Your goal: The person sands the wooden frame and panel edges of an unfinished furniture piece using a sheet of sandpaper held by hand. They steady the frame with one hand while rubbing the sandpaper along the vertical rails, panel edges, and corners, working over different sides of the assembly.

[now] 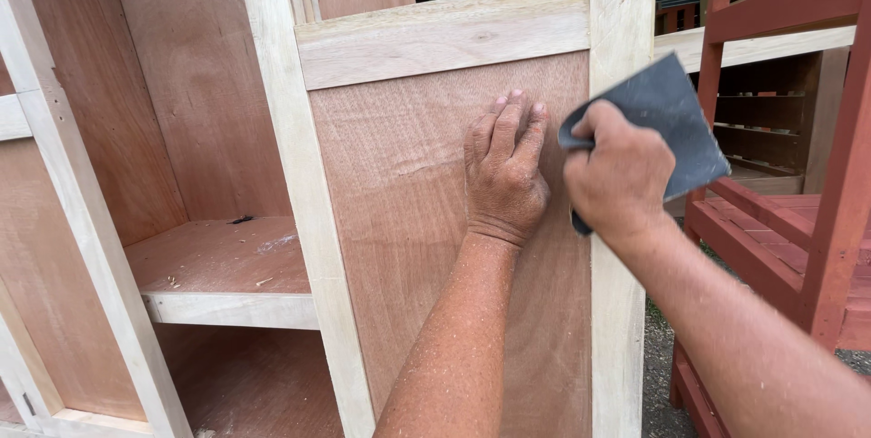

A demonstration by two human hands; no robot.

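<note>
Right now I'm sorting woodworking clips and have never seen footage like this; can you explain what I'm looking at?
There is one picture, from a camera worn on the person's head, looking along their own bare arms. The left hand lies flat, fingers together, on the reddish plywood panel of an unfinished cabinet framed in pale wood. The right hand grips a folded dark grey abrasive sheet beside the cabinet's right post. To the left, an open shelf carries a little dust and debris. A red-painted wooden frame stands to the right.

left hand (pixel 504 168) flat, right hand (pixel 619 175) clenched
</note>
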